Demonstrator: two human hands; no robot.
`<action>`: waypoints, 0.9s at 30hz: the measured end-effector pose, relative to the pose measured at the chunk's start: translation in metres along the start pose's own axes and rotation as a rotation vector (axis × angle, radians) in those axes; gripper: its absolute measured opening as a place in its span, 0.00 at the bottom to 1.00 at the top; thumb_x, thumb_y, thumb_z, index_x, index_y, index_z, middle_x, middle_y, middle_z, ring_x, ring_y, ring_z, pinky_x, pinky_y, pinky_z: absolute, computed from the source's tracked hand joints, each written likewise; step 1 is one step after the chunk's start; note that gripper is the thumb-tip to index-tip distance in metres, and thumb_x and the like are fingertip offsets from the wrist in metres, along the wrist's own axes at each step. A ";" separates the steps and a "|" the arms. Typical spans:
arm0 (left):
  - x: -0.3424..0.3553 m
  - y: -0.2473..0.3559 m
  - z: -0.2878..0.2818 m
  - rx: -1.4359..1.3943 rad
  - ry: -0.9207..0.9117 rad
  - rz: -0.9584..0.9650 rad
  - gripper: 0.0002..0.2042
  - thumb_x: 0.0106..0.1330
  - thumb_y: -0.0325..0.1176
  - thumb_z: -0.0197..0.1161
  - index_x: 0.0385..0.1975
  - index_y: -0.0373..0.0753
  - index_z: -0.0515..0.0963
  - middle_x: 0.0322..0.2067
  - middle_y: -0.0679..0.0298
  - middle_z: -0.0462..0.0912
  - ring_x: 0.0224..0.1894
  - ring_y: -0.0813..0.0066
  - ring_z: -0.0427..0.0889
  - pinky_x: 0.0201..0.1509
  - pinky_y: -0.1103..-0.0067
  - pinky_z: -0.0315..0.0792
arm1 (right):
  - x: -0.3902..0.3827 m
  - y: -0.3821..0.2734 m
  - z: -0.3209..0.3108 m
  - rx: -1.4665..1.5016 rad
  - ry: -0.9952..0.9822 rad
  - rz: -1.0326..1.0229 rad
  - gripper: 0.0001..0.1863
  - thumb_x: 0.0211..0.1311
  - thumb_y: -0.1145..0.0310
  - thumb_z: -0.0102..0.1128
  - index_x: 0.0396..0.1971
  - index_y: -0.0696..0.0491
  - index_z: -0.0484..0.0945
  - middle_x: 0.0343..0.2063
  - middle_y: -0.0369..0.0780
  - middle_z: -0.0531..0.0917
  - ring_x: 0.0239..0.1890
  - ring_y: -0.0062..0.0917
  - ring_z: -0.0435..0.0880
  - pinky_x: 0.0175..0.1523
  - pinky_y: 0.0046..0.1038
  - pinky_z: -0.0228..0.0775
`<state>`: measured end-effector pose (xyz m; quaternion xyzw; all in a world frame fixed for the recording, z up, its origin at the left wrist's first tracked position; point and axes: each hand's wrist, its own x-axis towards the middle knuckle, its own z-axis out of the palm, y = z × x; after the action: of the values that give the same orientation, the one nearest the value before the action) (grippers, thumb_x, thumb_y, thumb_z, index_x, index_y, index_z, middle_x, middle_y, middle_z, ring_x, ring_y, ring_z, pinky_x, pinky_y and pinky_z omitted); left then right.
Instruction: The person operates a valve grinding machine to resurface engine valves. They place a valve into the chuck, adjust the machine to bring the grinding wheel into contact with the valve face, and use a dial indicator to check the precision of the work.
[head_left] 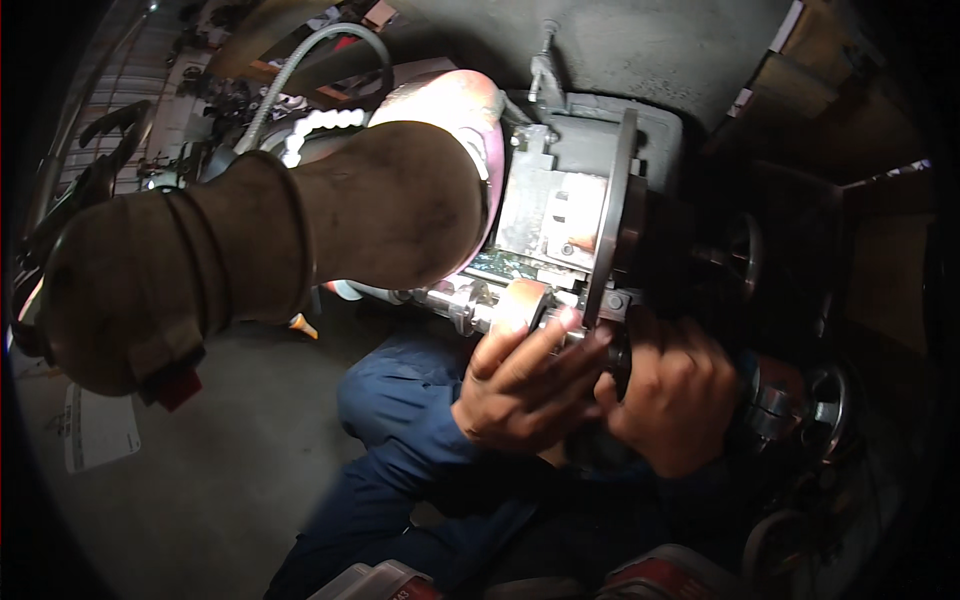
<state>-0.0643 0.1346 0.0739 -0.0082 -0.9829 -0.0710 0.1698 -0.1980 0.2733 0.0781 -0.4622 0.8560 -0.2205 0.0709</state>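
Observation:
My left hand (pixel 515 395) reaches in under the machine with its fingers stretched out and close together. Its fingertips lie by a shiny metal shaft (pixel 465 303) and a short copper-coloured cylinder (pixel 524 297). To its right, my right hand (pixel 678 395) is curled, knuckles up, around a dark part that its fingers mostly hide. Just above both hands stands a thin upright metal disc (pixel 612 220), seen nearly edge-on. A small metal block with a bolt (pixel 614 302) sits at the disc's lower edge, close to my right fingers.
A large brown ribbed housing (pixel 390 205) fills the left foreground. Handwheels (pixel 745 255) stick out at right. Behind are a grey machine block (pixel 580 145) and a bent flexible hose (pixel 285 75). An orange-tipped tool (pixel 303 326) shows below the housing, above a paper sheet (pixel 100 428).

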 end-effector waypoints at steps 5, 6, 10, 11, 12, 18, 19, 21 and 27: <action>-0.106 0.027 0.057 -0.189 0.410 -0.208 0.09 0.61 0.39 0.66 0.39 0.47 0.82 0.48 0.69 0.85 0.55 0.69 0.77 0.66 0.67 0.58 | 0.004 -0.005 -0.005 0.012 0.022 0.049 0.27 0.35 0.65 0.69 0.41 0.59 0.78 0.26 0.44 0.79 0.31 0.39 0.80 0.36 0.37 0.75; -0.108 0.031 0.054 -0.198 0.312 -0.363 0.16 0.56 0.39 0.69 0.43 0.44 0.79 0.48 0.61 0.82 0.55 0.61 0.76 0.65 0.64 0.59 | 0.003 -0.001 -0.005 0.024 0.031 0.065 0.27 0.35 0.65 0.69 0.41 0.59 0.78 0.26 0.44 0.79 0.31 0.39 0.80 0.36 0.37 0.75; -0.147 0.034 0.090 -0.373 0.072 -0.982 0.24 0.55 0.36 0.70 0.48 0.34 0.69 0.53 0.46 0.68 0.57 0.48 0.69 0.63 0.63 0.61 | 0.001 -0.004 -0.001 0.034 -0.018 0.089 0.28 0.34 0.67 0.71 0.42 0.58 0.78 0.28 0.44 0.79 0.34 0.39 0.81 0.39 0.37 0.75; -0.155 0.034 0.101 -0.415 0.172 -0.988 0.23 0.55 0.37 0.70 0.47 0.34 0.69 0.51 0.48 0.68 0.54 0.51 0.69 0.61 0.64 0.61 | 0.001 -0.004 -0.003 0.052 -0.044 0.110 0.29 0.34 0.68 0.71 0.43 0.58 0.78 0.30 0.45 0.79 0.37 0.39 0.81 0.41 0.37 0.76; -0.159 0.035 0.111 -0.460 0.277 -0.988 0.23 0.55 0.38 0.71 0.45 0.34 0.68 0.49 0.49 0.68 0.52 0.53 0.70 0.60 0.66 0.62 | -0.002 -0.003 -0.003 0.061 -0.053 0.117 0.29 0.34 0.68 0.71 0.43 0.58 0.78 0.30 0.45 0.79 0.37 0.39 0.81 0.41 0.37 0.76; -0.151 0.028 0.129 -0.602 0.544 -0.968 0.16 0.54 0.34 0.65 0.29 0.39 0.62 0.32 0.60 0.64 0.34 0.69 0.65 0.43 0.77 0.64 | -0.064 0.022 -0.038 0.007 0.377 -0.148 0.27 0.57 0.64 0.67 0.51 0.64 0.71 0.44 0.50 0.79 0.53 0.41 0.78 0.58 0.37 0.73; -0.157 0.021 0.133 -0.734 0.549 -1.046 0.13 0.57 0.34 0.62 0.30 0.38 0.64 0.30 0.61 0.66 0.32 0.70 0.66 0.42 0.77 0.64 | -0.090 0.031 -0.052 -0.218 0.479 -0.052 0.24 0.63 0.64 0.62 0.52 0.66 0.71 0.44 0.51 0.79 0.52 0.40 0.79 0.58 0.36 0.73; -0.192 0.004 0.146 -0.834 0.565 -1.135 0.10 0.59 0.35 0.59 0.30 0.37 0.67 0.28 0.63 0.68 0.31 0.70 0.67 0.40 0.77 0.64 | -0.120 0.045 -0.058 -0.395 0.655 0.261 0.21 0.72 0.65 0.52 0.53 0.68 0.71 0.46 0.53 0.80 0.49 0.39 0.82 0.56 0.35 0.75; -0.178 -0.022 0.152 -2.477 0.259 -1.724 0.24 0.73 0.48 0.42 0.59 0.39 0.72 0.54 0.54 0.78 0.49 0.59 0.80 0.51 0.59 0.76 | -0.133 0.093 -0.063 -0.047 0.345 0.617 0.21 0.77 0.66 0.40 0.63 0.61 0.68 0.60 0.51 0.74 0.63 0.39 0.74 0.65 0.33 0.65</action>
<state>0.0519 0.1355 -0.1310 0.4253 0.0125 -0.9038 0.0463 -0.2141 0.4461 0.0821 -0.1394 0.9595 -0.2439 -0.0222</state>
